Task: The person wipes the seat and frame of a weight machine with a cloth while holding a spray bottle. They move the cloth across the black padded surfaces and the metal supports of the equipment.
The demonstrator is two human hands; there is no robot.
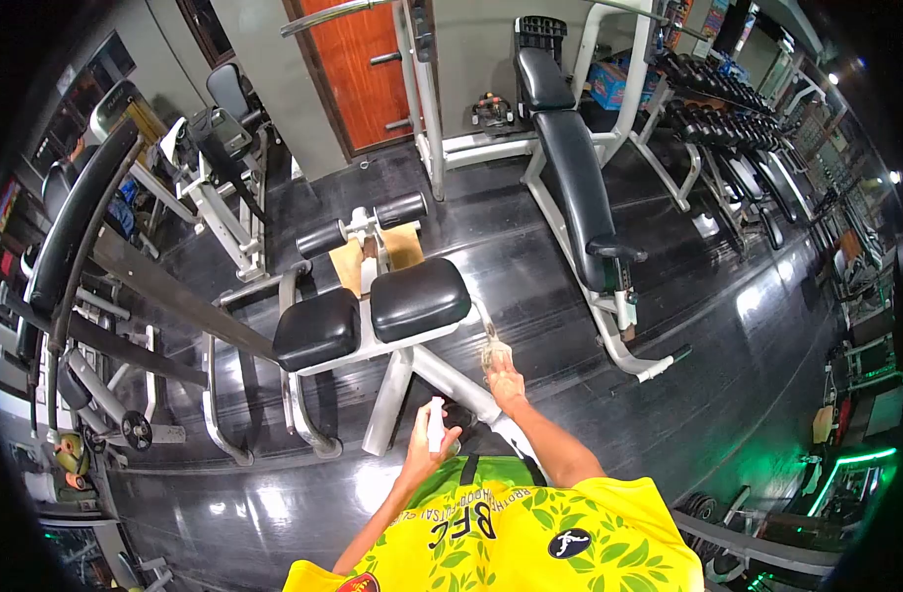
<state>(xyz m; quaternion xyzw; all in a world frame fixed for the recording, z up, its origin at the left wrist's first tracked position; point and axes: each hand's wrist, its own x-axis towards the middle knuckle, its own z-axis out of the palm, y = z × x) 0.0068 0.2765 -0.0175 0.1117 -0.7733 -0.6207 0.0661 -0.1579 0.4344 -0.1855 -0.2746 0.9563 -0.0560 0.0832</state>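
My left hand (427, 456) is wrapped round a small white bottle (436, 426), held upright in front of my yellow shirt. My right hand (508, 385) reaches forward and presses a pale cloth (493, 353) against a metal bar (484, 318) at the side of the gym machine's seat. Just left of the cloth are the machine's two black padded cushions (421, 298) on a white frame (412, 347). Beyond them sit black foam rollers (402, 208). Fingertips under the cloth are partly hidden.
An adjustable weight bench (577, 187) stands ahead to the right, before a white rack (427, 109). Dumbbells fill a rack (728, 123) at the far right. Another machine's long grey beam (175, 291) slants in from the left. Black matting (530, 257) covers the floor.
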